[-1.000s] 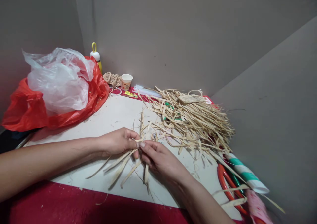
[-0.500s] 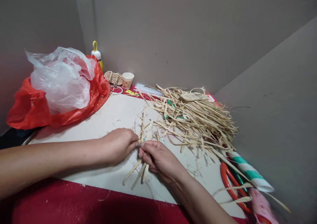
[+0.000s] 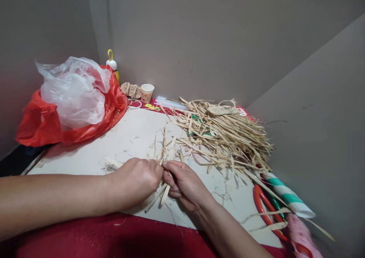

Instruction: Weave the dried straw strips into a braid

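Note:
A narrow straw braid [image 3: 164,142] runs away from me over the white board [image 3: 125,134], its loose straw strands [image 3: 165,194] pointing back toward me. My left hand [image 3: 142,180] is closed at the near end of the braid, knuckles up, and its fingertips are mostly hidden. Pressed close beside it, my right hand [image 3: 185,182] pinches the straw between thumb and forefinger, the other fingers curled under. Just beyond my right hand lie a few flat straw pieces [image 3: 171,147].
A big heap of dry straw [image 3: 228,129] covers the right back. Right of it lie a green-striped roll [image 3: 289,195] and red-handled scissors [image 3: 264,204]. Red and white plastic bags [image 3: 76,98] stand left; a paper cup [image 3: 147,93], woven piece [image 3: 131,90] and bottle [image 3: 111,65] stand behind.
My left hand has shifted down toward me, uncovering a pale strip and fibres on the board left of it. My right hand has barely moved and still pinches the straw.

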Demonstrator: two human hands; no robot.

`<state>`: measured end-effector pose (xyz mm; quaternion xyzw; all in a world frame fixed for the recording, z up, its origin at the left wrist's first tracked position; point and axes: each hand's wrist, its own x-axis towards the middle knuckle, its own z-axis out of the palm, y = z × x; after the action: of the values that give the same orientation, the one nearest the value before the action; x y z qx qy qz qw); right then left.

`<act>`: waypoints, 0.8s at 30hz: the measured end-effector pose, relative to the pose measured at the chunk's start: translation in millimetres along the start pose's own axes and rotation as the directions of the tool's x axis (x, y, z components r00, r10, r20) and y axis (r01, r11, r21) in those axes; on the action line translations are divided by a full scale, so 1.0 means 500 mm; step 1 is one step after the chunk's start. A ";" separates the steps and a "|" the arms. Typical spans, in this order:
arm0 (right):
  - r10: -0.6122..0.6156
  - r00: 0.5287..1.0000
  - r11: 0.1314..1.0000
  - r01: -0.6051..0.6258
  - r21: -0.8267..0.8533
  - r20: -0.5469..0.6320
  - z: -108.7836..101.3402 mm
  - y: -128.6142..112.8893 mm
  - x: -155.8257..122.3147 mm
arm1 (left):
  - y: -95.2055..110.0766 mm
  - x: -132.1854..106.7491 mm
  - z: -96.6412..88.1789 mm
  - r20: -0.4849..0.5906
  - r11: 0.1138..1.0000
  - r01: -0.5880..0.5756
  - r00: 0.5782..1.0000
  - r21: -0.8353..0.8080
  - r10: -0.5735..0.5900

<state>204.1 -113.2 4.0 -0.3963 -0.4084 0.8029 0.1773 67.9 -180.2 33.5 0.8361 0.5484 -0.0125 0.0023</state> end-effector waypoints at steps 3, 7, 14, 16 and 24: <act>-0.005 1.000 1.000 0.004 0.028 0.028 0.001 0.003 -0.002 | 0.007 -0.010 0.023 -0.089 0.983 -0.071 0.992 0.169 0.087; -0.013 0.999 0.999 0.011 0.046 0.044 0.005 0.008 -0.002 | 0.023 -0.025 0.047 -0.133 0.946 -0.061 0.985 0.318 0.108; 0.013 0.995 0.996 -0.021 0.084 0.094 -0.004 0.004 -0.002 | 0.053 -0.076 0.020 -0.095 0.966 -0.260 0.961 -0.005 0.259; 0.006 0.991 0.993 -0.022 0.120 0.134 -0.011 0.003 -0.001 | 0.029 -0.076 -0.017 -0.156 0.956 -0.174 0.978 -0.238 0.139; -0.017 0.966 0.985 -0.028 0.169 0.257 -0.026 -0.001 0.007 | -0.084 0.036 -0.019 0.218 0.155 0.270 0.932 -0.950 -0.289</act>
<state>212.0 -104.4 -1.8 -0.2731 -0.3563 0.8802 0.1538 36.5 -146.8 42.8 0.5334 0.5782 0.3381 0.5166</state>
